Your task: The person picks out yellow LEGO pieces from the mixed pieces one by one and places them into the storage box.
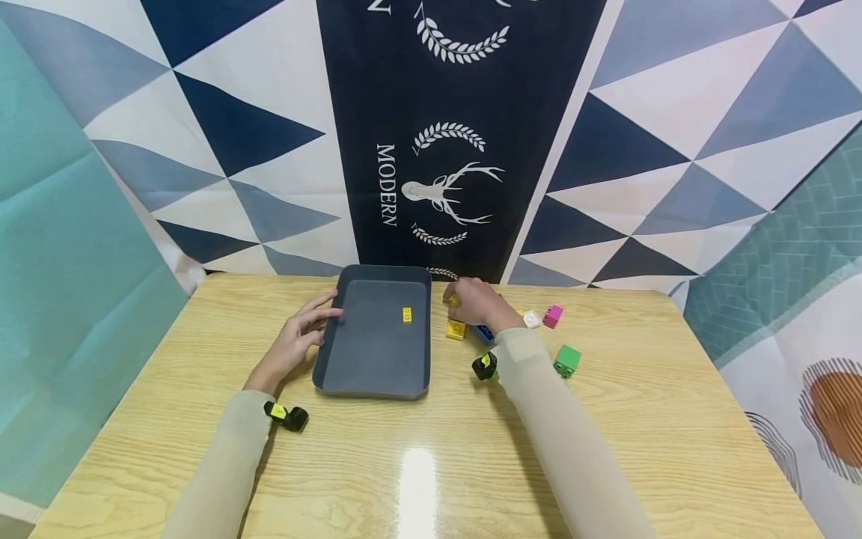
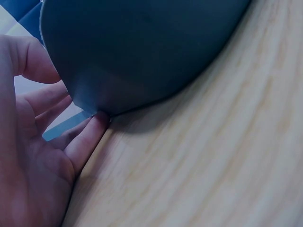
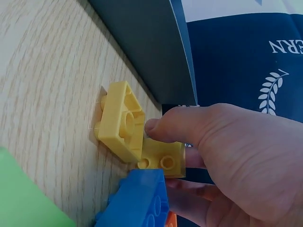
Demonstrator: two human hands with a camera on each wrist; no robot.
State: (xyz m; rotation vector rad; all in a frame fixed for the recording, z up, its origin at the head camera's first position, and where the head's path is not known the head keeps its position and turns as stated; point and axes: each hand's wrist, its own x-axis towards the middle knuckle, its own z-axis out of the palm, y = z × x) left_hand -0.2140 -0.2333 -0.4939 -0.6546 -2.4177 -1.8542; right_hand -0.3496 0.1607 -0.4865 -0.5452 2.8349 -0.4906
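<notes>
My left hand [image 1: 296, 340] rests at the left side of a dark grey tray [image 1: 370, 370], its fingers loosely extended and touching the rim and outer wall. A small yellow brick [image 1: 407, 314] lies inside the tray. Just beyond the tray's right wall, my right hand [image 1: 480, 301] pinches a yellow toy brick [image 3: 173, 161] between thumb and fingers. Beside it, another yellow brick [image 3: 113, 123] stands on its side on the table. A blue brick [image 3: 137, 201] is close under the right fingers, with a bit of an orange piece [image 3: 171, 219] behind it.
To the right of my right hand lie a white brick [image 1: 532, 320], a pink brick [image 1: 553, 316] and a green brick [image 1: 567, 361]. All are on a light wooden table [image 1: 337, 479]. A patterned cloth [image 1: 283, 135] hangs along the table's back edge.
</notes>
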